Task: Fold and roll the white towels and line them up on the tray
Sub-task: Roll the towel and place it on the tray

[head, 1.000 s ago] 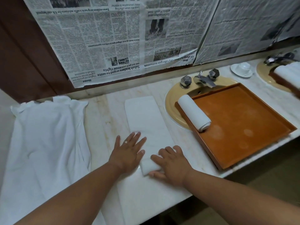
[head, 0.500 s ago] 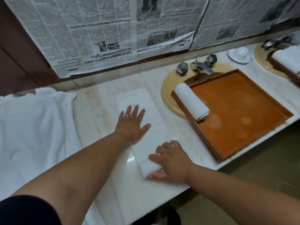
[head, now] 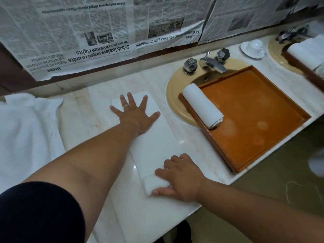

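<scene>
Obs.: folded white towel strip [head: 154,148] lies lengthwise on the pale marble worktop [head: 84,109], just beside the beige oval sink basin [head: 173,95].
Left hand [head: 135,114]: grip spread flat, palm down on the far end of the strip, pinning it.
Right hand [head: 182,179]: grip curled over the near end, fingers on top and thumb at the near side, pinching a small started roll.
One rolled white towel [head: 201,106] lies along the left rim of the orange-brown wooden tray [head: 254,106], which sits over the basin.
A heap of loose white cloth [head: 26,128] lies at far left.

Step, as judged: the very start of rolling. Most of the strip is flat.

Risks:
1. The roll is gripped by one hand, toward its right side. The left end may lag, so the roll would come out conical or telescoped and would not match the one on the tray.
2. The marble looks smooth. If the pinning hand lifts early, the strip may slide and its folded layers splay.
3. The left hand lies in the roll's path. A late withdrawal would bunch cloth ahead of the roll.
4. A slack core now means a loose roll that opens once set down.
5. The tray's near corner reaches the worktop edge, so a hard nudge at placement could shift it.
</scene>
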